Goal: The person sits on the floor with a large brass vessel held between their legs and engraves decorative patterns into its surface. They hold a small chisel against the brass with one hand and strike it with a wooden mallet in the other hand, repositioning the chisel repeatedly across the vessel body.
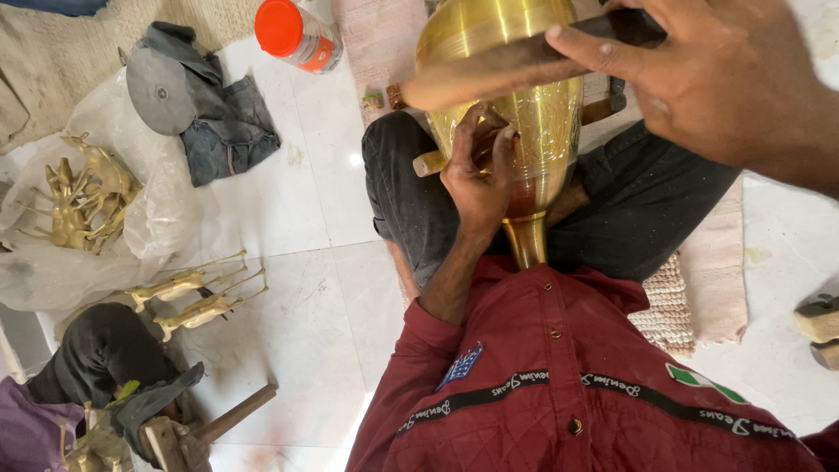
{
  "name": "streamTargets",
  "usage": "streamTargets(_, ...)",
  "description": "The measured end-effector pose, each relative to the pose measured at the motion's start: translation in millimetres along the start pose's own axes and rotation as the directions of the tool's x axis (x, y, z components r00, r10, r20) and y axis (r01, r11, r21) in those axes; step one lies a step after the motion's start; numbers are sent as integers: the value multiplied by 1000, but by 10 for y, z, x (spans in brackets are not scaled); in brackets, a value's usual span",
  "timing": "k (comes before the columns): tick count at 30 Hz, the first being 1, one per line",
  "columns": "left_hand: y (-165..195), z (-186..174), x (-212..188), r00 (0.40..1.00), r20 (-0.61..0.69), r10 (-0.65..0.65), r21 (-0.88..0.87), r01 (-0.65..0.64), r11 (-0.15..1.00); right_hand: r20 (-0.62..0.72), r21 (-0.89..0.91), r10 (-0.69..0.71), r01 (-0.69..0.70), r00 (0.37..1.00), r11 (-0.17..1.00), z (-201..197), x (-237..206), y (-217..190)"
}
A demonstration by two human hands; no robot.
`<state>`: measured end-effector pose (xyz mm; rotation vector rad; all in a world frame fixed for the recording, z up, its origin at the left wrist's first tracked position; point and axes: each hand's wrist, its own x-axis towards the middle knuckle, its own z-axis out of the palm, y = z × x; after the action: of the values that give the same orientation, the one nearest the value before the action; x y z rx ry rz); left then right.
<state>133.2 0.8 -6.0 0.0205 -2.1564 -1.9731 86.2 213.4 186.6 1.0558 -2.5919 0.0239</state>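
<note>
Your right hand (699, 83) is the closest thing to the lens, up top right, fingers wrapped over a flat dark wooden mallet or paddle (516, 70) whose broad end sits just in front of the brass vase (516, 114). So that one's clenched on the tool, held above and across the vase body, looks like a striking position to me.

Your left hand (479, 166) is lower down, pressed against the engraved side of the vase, fingers pinched around what looks like a small punch or chisel; the tool itself is mostly hidden behind your fingers, so I can't say exactly what it is. A wooden handle stub (428, 163) pokes out just left of that hand.

The vase lies tilted across your lap, its narrow foot pointing toward your red quilted shirt (568, 385) and its wide mouth away, wedged between your dark-trousered legs (402, 192). I'd guess that's to keep it from rolling while you work the surface.

Off to the left on the white tile floor (297, 218): brass deer figures (197, 297) lying on their sides, more of them on clear plastic sheeting (79, 201), a dark rag with a grey disc (160, 90), an orange-capped jar (297, 33), and a wooden hammer (210, 428) near the bottom.
</note>
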Motion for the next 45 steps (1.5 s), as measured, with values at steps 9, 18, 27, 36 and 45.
streamTargets(9,11,105,-93,994,-106,-18,-100,7,995,16,23,-24,23,1000,999,-119,96,-92)
streamTargets(18,-21,170,-213,988,-152,-33,-67,23,997,179,-329,-124,178,976,927,-152,98,-132)
streamTargets(27,-70,249,-265,972,-235,24,-137,-57,989,52,-335,-190,196,980,922,-166,50,-154)
streamTargets(36,-98,259,-357,958,-260,124,119,-95,988,53,-251,-173,180,984,951,-213,-53,-196)
streamTargets(45,21,131,-207,971,-230,68,-111,-96,989,292,-543,-18,181,956,820,-180,-211,-59)
